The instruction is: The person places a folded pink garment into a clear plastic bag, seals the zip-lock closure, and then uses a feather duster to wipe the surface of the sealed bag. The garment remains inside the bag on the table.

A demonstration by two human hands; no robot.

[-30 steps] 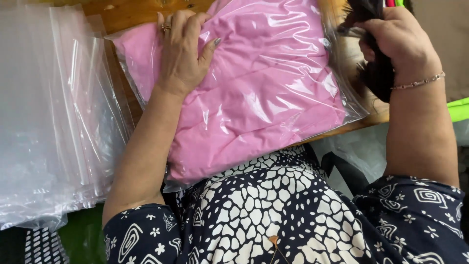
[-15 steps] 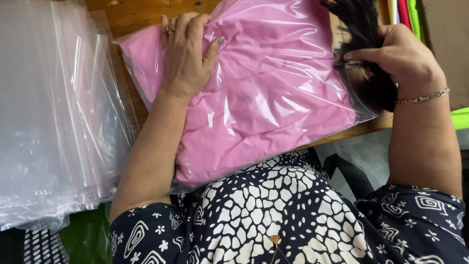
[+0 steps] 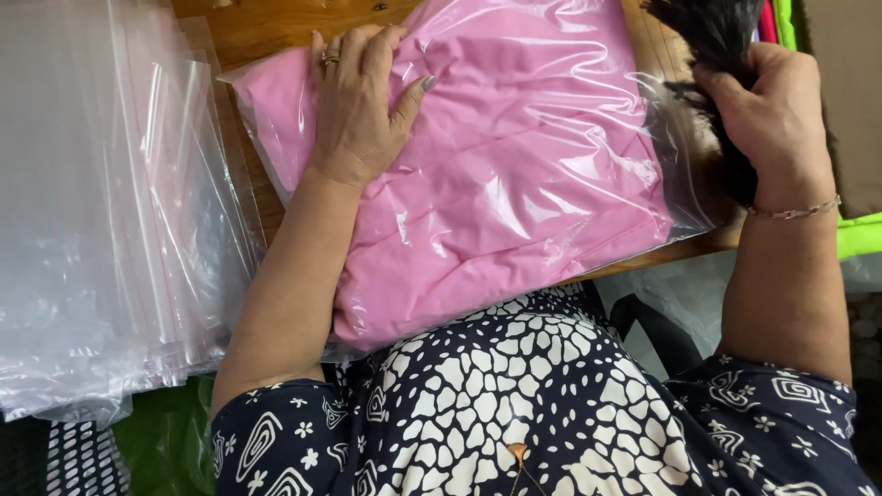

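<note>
A folded pink garment sealed inside a clear plastic bag lies on a wooden table, its near edge against my body. My left hand rests flat on the bag's upper left part, fingers spread, a ring on one finger. My right hand, wearing a thin bracelet, is closed around a black fringed or feathery item at the bag's right end, next to its open mouth.
A thick stack of empty clear plastic bags lies to the left, overhanging the table edge. Bright green and pink items sit at the top right, a green strip at the right edge, and more plastic below the table.
My right hand with the black item has lifted slightly up and to the right along the bag's end. My left hand keeps pressing the bag in the same place.
</note>
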